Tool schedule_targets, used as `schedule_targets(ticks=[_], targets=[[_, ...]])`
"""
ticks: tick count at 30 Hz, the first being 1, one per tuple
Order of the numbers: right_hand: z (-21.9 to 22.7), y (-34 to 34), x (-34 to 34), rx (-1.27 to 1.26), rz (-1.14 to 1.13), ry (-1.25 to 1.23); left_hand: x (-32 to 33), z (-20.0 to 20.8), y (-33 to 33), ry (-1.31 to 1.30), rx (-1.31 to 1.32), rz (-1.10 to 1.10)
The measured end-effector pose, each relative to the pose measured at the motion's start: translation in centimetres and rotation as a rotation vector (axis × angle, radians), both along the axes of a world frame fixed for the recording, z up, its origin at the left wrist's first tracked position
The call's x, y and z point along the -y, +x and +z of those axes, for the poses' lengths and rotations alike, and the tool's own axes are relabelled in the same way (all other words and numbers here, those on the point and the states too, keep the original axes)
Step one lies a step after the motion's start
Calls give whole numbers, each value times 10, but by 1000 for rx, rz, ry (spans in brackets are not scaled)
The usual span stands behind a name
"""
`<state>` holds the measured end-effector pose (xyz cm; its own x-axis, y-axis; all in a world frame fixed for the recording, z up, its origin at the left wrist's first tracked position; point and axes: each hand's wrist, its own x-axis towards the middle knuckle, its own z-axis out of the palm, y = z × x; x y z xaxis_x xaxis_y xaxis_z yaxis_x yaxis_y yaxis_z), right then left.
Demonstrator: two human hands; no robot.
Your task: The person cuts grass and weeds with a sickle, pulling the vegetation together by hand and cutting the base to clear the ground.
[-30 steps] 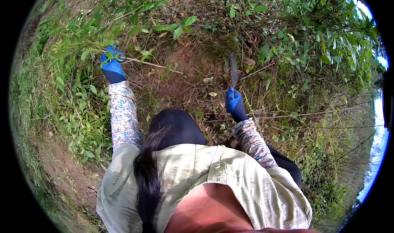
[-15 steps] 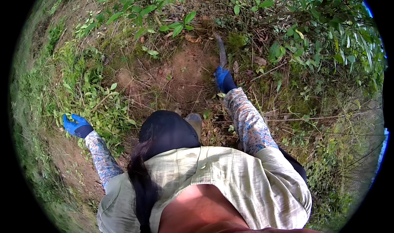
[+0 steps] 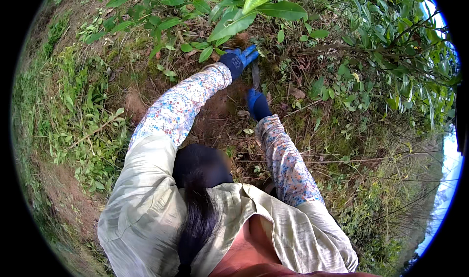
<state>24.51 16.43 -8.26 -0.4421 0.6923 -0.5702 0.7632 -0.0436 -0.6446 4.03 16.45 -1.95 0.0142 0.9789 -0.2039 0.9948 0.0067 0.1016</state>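
My right hand [image 3: 257, 104], in a blue glove, is closed round the handle of a sickle. Its grey blade [image 3: 256, 76] points away from me, low over the ground; the handle is hidden in my grip. Just beyond the blade's left side, my blue-gloved left hand [image 3: 238, 61] reaches out with its fingers stretched to the right, close to the blade's far end. I see nothing held in it. Short weeds and dry stems [image 3: 267, 62] lie around both hands, and some plants touching the left fingertips cannot be made out.
Leafy branches [image 3: 239, 20] hang over the far side, close to my left hand. A dense bush [image 3: 386, 52] spreads at the far right. Bare reddish soil [image 3: 212, 116] lies between my arms. Cut-looking green leaves [image 3: 93, 135] cover the ground at left. Thin dry stems [image 3: 342, 159] cross the right side.
My left hand has swung from the far left over to the blade, its fingers stretched out. My right hand, still holding the sickle, has drawn slightly nearer and left.
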Motion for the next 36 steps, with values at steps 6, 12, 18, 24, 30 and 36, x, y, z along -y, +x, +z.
schedule_targets(ticks=[6,12,18,24,30,36], targets=[[14,11,30,9,117,242,-32,-53,-67,-272,58,184],[47,25,59,126,41,156,-20,-30,-76,-315,231,76],[74,117,194,108,172,5,187,-8,-15,-703,288,100],[87,56,114,-19,-106,220,361,-38,16,-448,508,381],[83,88,34,206,124,578,206,9,40,-49,272,136],[96,156,158,250,-58,357,81,-24,82,136,188,-87]])
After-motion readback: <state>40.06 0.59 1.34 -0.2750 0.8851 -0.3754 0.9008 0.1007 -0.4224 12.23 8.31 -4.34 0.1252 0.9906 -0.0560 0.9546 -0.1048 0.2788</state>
